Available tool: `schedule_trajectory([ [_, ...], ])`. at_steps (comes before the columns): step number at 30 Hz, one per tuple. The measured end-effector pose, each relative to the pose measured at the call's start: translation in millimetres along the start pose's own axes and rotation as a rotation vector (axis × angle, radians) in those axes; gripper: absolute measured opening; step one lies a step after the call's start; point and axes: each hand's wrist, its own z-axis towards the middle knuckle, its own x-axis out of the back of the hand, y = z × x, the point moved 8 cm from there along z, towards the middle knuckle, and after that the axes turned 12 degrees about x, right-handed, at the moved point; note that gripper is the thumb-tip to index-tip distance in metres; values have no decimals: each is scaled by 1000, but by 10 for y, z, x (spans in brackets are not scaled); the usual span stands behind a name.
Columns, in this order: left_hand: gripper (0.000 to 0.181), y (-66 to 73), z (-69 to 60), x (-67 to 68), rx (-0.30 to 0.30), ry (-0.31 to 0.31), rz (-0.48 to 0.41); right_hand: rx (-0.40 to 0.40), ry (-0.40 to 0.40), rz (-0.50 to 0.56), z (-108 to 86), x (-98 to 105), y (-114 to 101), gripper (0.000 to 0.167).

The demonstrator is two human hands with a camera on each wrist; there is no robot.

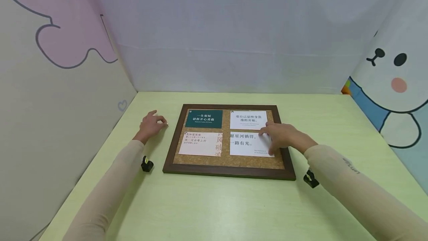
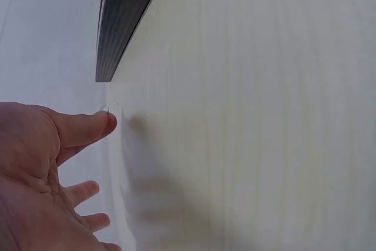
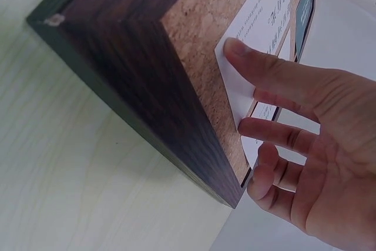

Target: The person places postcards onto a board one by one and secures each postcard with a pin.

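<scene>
Between thumb and forefinger, my left hand [image 1: 152,125] pinches a small clear push pin [image 2: 105,109], left of the corkboard. The brown-framed corkboard [image 1: 200,161] lies flat on the table. My right hand [image 1: 280,135] reaches over its right side. The right thumb presses near one corner of the lower right white card [image 1: 244,144], with the other fingertips along its right edge. A green card [image 1: 203,119] is at the upper left, a white card [image 1: 248,120] at the upper right, and a pinkish card [image 1: 200,144] at the lower left. Small pins show at these three cards' upper left corners.
The board rests on a pale wood-grain table [image 1: 214,211]. A white curtain [image 1: 234,40] hangs behind it, with cartoon-printed walls on both sides. Black camera mounts [image 1: 147,164] are worn at both wrists.
</scene>
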Motion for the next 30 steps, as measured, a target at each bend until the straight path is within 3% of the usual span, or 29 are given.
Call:
schedule_trajectory([
  [7, 24, 2, 50, -14, -13, -8, -28, -2, -3, -9, -16, 10, 3, 70],
  [13, 23, 111, 131, -43, -21, -14, -59, -2, -4, -15, -25, 10, 13, 71],
  [22, 21, 426, 202, -167, 13, -54, -149, 2, -7, -15, -18, -9, 2, 70],
  [30, 18, 826, 162, -305, -43, -72, -144, 0, -10, -15, -5, -3, -15, 70],
])
